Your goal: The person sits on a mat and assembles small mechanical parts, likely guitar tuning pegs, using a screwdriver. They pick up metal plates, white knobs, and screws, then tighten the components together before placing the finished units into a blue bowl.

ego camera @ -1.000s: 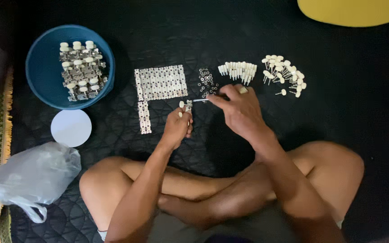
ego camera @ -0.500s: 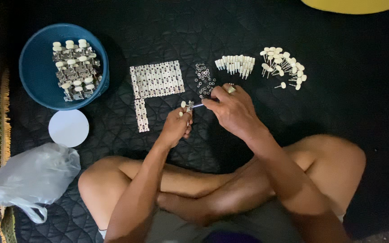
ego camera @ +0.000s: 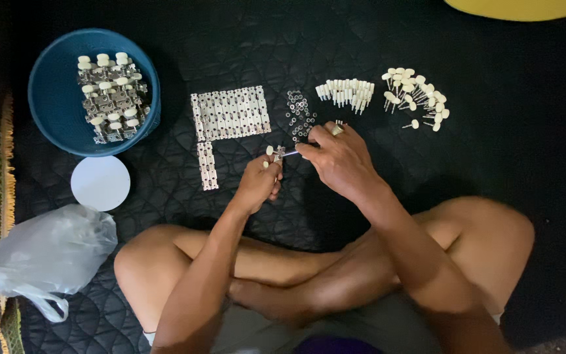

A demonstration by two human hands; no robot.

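A person sits cross-legged on a black quilted mat [ego camera: 479,157], where a blue bowl [ego camera: 50,108] already holds a heap of finished metal-and-cream assemblies [ego camera: 108,98]. Rows of metal plates [ego camera: 229,113], cream-headed pegs [ego camera: 347,93] and washers [ego camera: 298,113] remain unused. The left hand [ego camera: 259,183] pinches one small assembly [ego camera: 274,154] while the right hand's [ego camera: 340,157] fingers pinch a thin pin [ego camera: 290,154] into it.
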